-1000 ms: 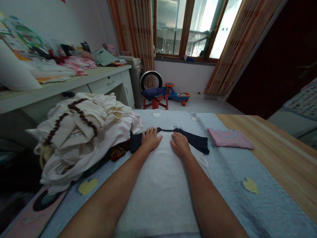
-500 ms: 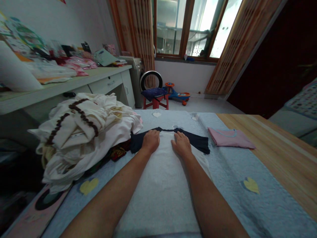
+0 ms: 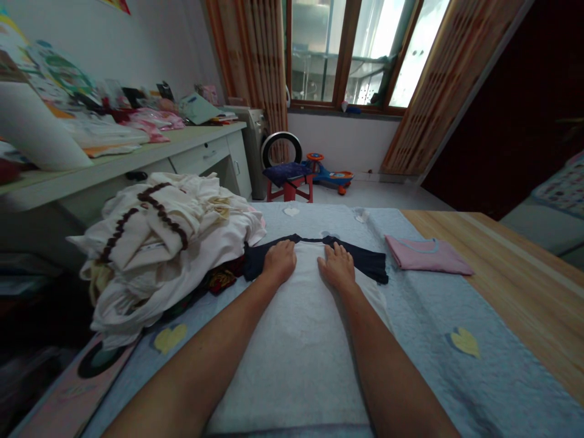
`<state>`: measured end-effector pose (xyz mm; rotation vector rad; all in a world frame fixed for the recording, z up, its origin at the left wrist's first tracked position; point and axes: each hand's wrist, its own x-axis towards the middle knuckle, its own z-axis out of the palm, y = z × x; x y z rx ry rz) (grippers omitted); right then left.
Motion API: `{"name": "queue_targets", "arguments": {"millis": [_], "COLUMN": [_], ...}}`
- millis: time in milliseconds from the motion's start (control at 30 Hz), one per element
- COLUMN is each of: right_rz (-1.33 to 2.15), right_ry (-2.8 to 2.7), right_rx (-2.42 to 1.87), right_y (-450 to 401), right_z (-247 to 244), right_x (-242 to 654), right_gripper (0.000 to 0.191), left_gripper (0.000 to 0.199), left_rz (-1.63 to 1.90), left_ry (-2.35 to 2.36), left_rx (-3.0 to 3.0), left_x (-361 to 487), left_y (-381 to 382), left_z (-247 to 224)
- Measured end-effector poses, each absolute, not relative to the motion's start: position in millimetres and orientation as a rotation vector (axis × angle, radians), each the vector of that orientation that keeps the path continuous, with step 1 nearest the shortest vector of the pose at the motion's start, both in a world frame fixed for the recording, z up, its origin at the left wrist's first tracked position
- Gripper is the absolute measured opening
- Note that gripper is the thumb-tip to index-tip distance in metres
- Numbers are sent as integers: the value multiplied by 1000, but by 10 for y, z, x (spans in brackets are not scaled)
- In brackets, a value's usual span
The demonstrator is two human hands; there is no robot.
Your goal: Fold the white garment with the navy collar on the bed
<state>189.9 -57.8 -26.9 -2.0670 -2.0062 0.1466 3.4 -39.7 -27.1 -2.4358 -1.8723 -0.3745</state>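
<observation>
A white T-shirt with dark navy sleeves and a navy neckband lies spread flat in front of me, collar at the far end. My left hand rests palm down on its left shoulder, fingers stretched forward over the seam between white body and navy sleeve. On the opposite shoulder lies my right hand, flat with its fingers slightly apart and the thumb toward the collar. Neither hand grips the cloth visibly. My forearms cover parts of the shirt's sides.
Left of the shirt is a heap of cream-white clothes with brown trim. A folded pink garment lies to the right on the light-blue cloth with heart patches. Beyond stand a red stool and a blue ride-on toy.
The view has shifted slightly, so the whole scene sits a little further right. Both hands stay on the shirt's shoulders, with hardly any movement against the cloth.
</observation>
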Motion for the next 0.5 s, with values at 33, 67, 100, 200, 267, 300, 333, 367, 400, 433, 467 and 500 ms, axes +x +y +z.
{"name": "queue_targets", "arguments": {"millis": [33,67,100,200,267,300,333,367,400,433,467,500], "right_rz": [152,158,164,183,189,191,192,193,193,194,195,194], "right_ry": [-2007,-2008,-2011,-2026,-2030,-2031,-2032,-2035,-2039,-2044,-2047,-2049], "right_rx": [-2071,-2074,-2077,-2098,-2123,-2137,-2148,-2157,-2165,-2170,-2174,-2175], "right_y": [-578,-579,-580,-583,-586,-587,-588,-588,-589,-589,-590,-591], "right_z": [-264,-259,-253,-233,-218,-211,-205,-200,-196,-192,-188,-185], "right_x": [1899,1899,1898,1894,1891,1889,1887,1886,1885,1884,1884,1883], "right_gripper": [57,57,58,58,58,58,58,59,59,59,59,59], "left_gripper": [41,46,50,60,64,66,67,68,69,69,70,70], "left_rz": [-343,-305,-263,-176,-148,-133,-120,-111,-106,-105,-105,-105], "left_ry": [-1889,-1909,-1931,-1992,-2033,-2057,-2079,-2098,-2113,-2123,-2134,-2148], "left_rx": [-2448,-2464,-2480,-2493,-2473,-2460,-2445,-2427,-2409,-2390,-2373,-2354], "left_x": [14,-9,-35,-109,-141,-151,-156,-158,-157,-154,-151,-148], "left_y": [-414,-432,-451,-508,-541,-557,-571,-584,-595,-606,-616,-625], "left_z": [-290,-307,-319,-317,-293,-281,-269,-261,-255,-251,-248,-246]}}
